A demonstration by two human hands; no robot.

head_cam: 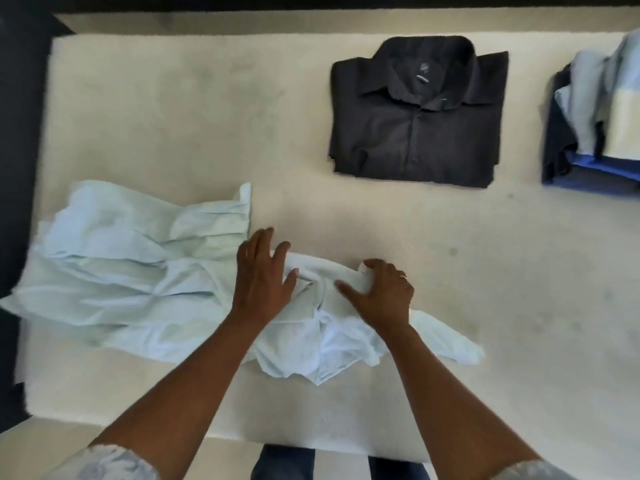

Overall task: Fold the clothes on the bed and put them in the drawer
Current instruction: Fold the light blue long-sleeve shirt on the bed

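Fingers (265, 239) of left hand (263, 282) straight, spread, pressing flat on collar end of light blue shirt (131, 258), whose crumpled body trails away left of them across bed (173, 116). Right hand (381, 294) just beside: thumb stretched over cloth, other fingers curled round collar fold. Beyond right fingers, well apart — black shirt (415, 126), folded, buttoned, collar on far side. Further right — pile of clothes (588, 98), pale pieces over dark blue.

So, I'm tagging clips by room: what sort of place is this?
Probably a bedroom: a cream bed carries a folded black shirt, a stack of clothes and an unfolded pale blue shirt.
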